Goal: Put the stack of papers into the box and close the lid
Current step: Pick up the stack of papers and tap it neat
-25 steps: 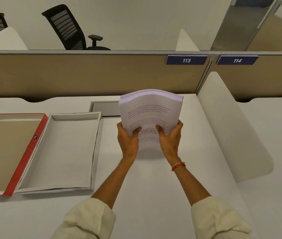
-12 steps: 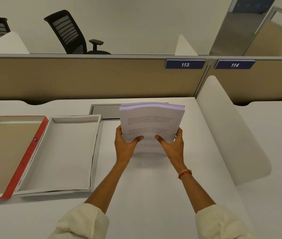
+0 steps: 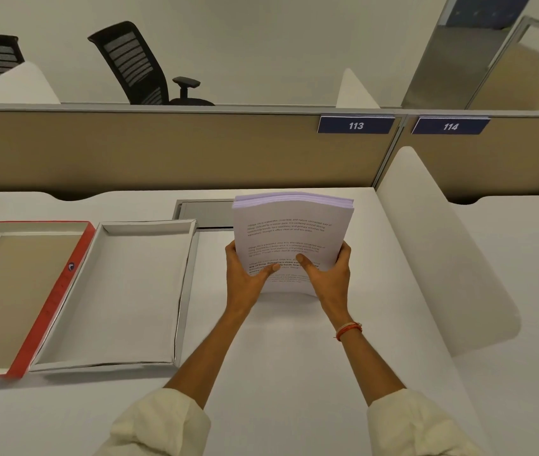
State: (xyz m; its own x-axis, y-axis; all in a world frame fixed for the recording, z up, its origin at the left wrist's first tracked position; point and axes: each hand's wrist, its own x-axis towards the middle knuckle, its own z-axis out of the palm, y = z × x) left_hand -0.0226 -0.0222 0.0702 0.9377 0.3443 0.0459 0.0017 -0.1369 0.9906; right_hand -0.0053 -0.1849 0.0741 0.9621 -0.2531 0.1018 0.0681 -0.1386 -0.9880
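A thick stack of printed white papers (image 3: 289, 230) stands on its lower edge on the white desk (image 3: 287, 357), tilted back. My left hand (image 3: 245, 274) grips its lower left side and my right hand (image 3: 329, 276) its lower right, thumbs on the front sheet. To the left lies the open white box (image 3: 123, 291) with nothing in it. Its red-edged lid (image 3: 14, 291) lies open flat beside it, further left.
A beige partition (image 3: 162, 149) with number plates 113 and 114 closes the desk's far side. A white curved divider (image 3: 442, 251) bounds it on the right. A grey cable flap (image 3: 205, 212) sits behind the papers. Black chairs stand beyond.
The stack has come down from a raised, bowed hold until its lower edge rests on the desk. Both hands kept their grip. The view tilted slightly.
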